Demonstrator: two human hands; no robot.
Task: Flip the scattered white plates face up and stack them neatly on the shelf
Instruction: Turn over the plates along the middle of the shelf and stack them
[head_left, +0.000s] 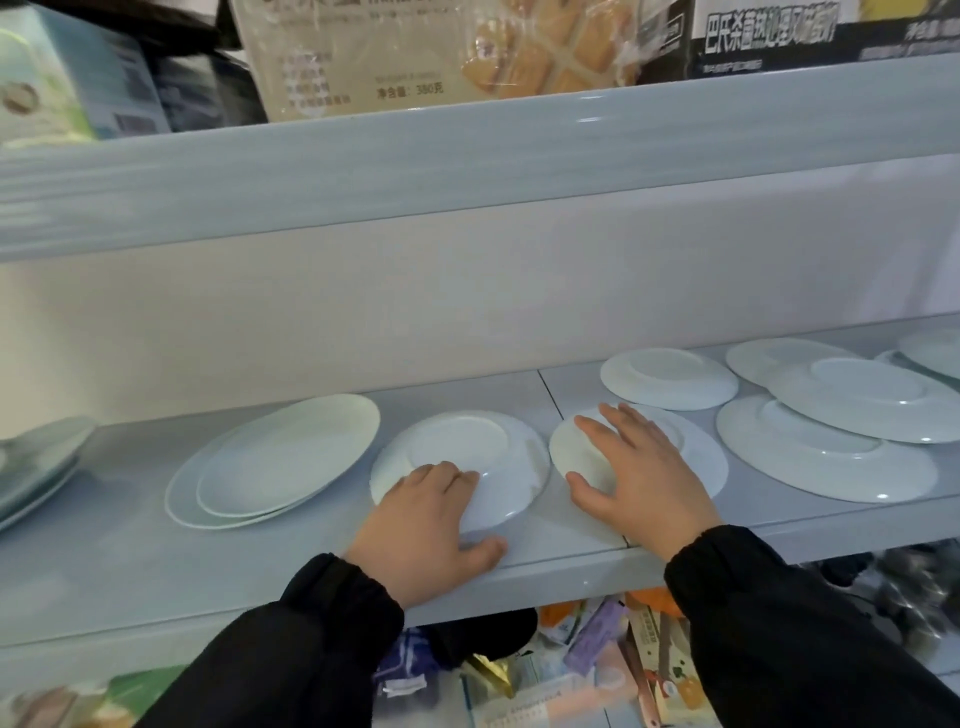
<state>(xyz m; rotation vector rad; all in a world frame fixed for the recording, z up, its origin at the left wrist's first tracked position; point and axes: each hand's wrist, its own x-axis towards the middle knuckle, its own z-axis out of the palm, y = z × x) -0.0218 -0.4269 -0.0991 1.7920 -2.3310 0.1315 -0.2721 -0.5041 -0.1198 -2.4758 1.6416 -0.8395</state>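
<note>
left pile (270, 462): two white plates, face up, small one inside the big one
middle plate (467, 447): white, face down, near the shelf (156, 561) front
next plate (696, 457): face down, just right of it
back plate (670, 376): face down
right plates (831, 457): face down, one partly on the other

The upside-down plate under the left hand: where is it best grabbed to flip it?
At its near rim, from the shelf's front: the plate lies face down, foot ring up, so only the thin rim lets a thumb slip under. The left hand sits there.
</note>
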